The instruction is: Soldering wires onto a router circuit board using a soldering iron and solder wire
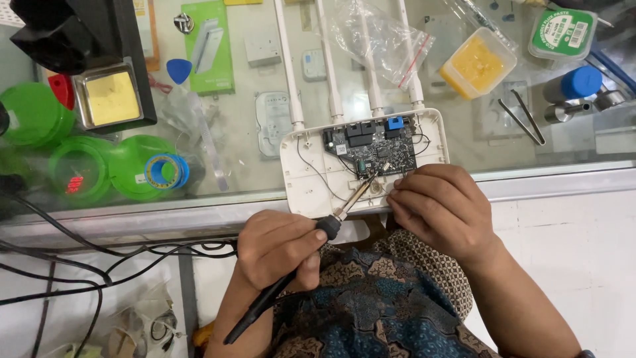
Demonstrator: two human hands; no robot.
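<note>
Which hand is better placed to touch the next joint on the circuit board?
The left hand. It grips the soldering iron, whose tip lies at the lower edge of the circuit board. The right hand rests on the open white router case, fingertips pinched near a thin wire, no tool visible.

I am seeing the open router point(306, 174) lying on the glass counter point(570, 149), with the circuit board point(370, 151) sitting inside it. My left hand point(278, 248) is holding the soldering iron point(311, 248) in front of the router, my right hand point(442, 209) beside it. The tweezers point(523, 120) are lying far right, the sponge tray point(109, 98) far left.
</note>
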